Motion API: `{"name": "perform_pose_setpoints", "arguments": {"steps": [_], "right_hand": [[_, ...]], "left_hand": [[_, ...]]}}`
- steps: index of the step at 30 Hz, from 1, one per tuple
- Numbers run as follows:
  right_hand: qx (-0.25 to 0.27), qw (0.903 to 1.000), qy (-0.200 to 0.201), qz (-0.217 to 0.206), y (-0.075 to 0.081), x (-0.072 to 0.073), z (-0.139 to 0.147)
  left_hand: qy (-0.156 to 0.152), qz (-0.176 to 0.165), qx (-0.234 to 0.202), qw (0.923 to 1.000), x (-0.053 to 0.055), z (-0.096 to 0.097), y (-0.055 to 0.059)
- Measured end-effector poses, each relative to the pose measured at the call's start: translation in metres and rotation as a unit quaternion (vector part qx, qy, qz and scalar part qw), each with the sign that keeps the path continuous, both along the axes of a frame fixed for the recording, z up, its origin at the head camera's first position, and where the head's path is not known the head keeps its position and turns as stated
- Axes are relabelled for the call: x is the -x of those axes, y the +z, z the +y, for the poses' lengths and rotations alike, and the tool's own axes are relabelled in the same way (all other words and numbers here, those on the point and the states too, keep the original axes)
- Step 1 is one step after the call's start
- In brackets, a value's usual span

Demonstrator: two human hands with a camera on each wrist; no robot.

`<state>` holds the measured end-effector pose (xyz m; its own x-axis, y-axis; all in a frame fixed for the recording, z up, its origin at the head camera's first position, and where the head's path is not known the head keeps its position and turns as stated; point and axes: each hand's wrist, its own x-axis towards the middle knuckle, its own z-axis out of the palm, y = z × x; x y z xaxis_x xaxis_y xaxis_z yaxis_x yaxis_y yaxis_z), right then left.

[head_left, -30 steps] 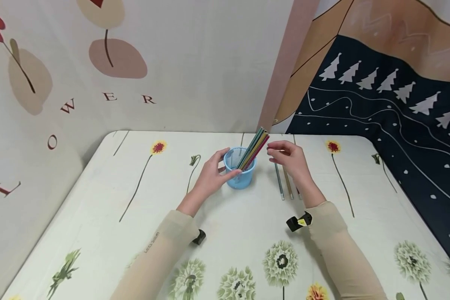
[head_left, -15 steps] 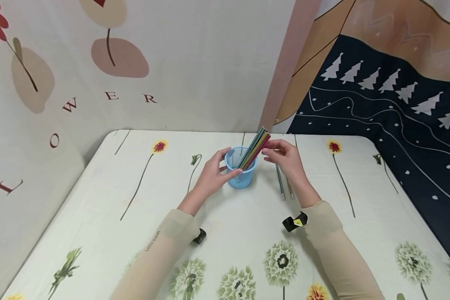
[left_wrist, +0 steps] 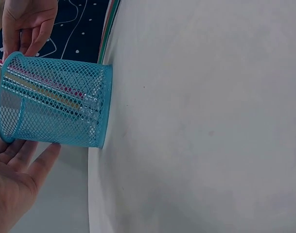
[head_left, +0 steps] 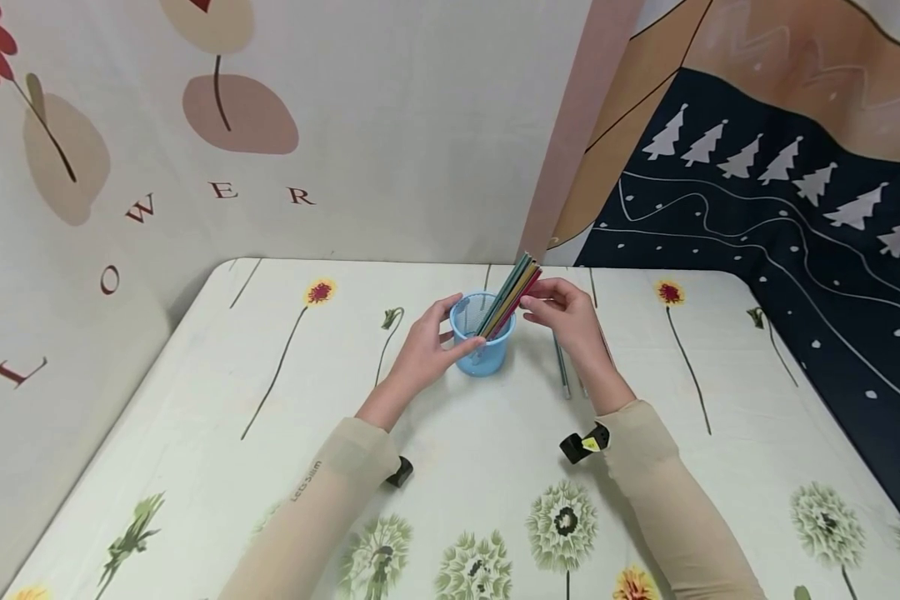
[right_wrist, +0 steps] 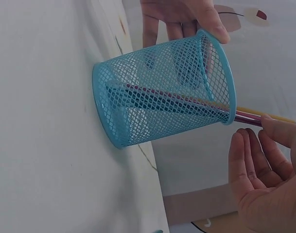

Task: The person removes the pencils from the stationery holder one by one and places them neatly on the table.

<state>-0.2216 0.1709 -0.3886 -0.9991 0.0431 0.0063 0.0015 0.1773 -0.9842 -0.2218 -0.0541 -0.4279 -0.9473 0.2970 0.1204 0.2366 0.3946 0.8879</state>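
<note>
My left hand (head_left: 426, 343) grips the rim of a light blue mesh pencil cup (head_left: 480, 358), its thumb across the near side. A bundle of teal, gold and red pencils (head_left: 507, 302) stands in the cup, leaning right. At their upper part is my right hand (head_left: 570, 317). In the right wrist view one of that hand's fingertips overlaps a red pencil (right_wrist: 247, 118), while the facing fingertip is a little apart from it. The cup (right_wrist: 162, 92) sits upright on the table, its pencils showing through the mesh.
Right of the cup a teal pencil (head_left: 560, 367) lies on the table; others beside it are mostly hidden by the right hand and forearm. A flower-print cloth (head_left: 450, 467) covers the table. Patterned fabric walls (head_left: 390, 142) rise behind it and at the right side.
My right hand has moved left to the pencils standing in the cup, covering more of the loose pencils on the table. My left hand keeps its grip on the cup.
</note>
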Motion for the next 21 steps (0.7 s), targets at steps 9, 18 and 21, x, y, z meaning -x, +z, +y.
{"name": "perform_pose_setpoints", "arguments": {"steps": [9,18,21], "right_hand": [[0.002,0.9999,-0.010,-0.003,0.0006,0.0023,-0.0029],[0.014,0.9998,-0.012,0.002,0.0024,0.0030,-0.0028],[0.016,0.9997,-0.015,0.013,0.0037,0.0035,-0.0022]], "left_hand": [[0.004,-0.004,0.004,1.0000,-0.0002,0.0001,-0.0006],[0.003,-0.002,0.003,1.0000,-0.0002,0.0005,-0.0009],[0.004,-0.001,0.005,1.0000,0.0001,0.0005,-0.0009]]}}
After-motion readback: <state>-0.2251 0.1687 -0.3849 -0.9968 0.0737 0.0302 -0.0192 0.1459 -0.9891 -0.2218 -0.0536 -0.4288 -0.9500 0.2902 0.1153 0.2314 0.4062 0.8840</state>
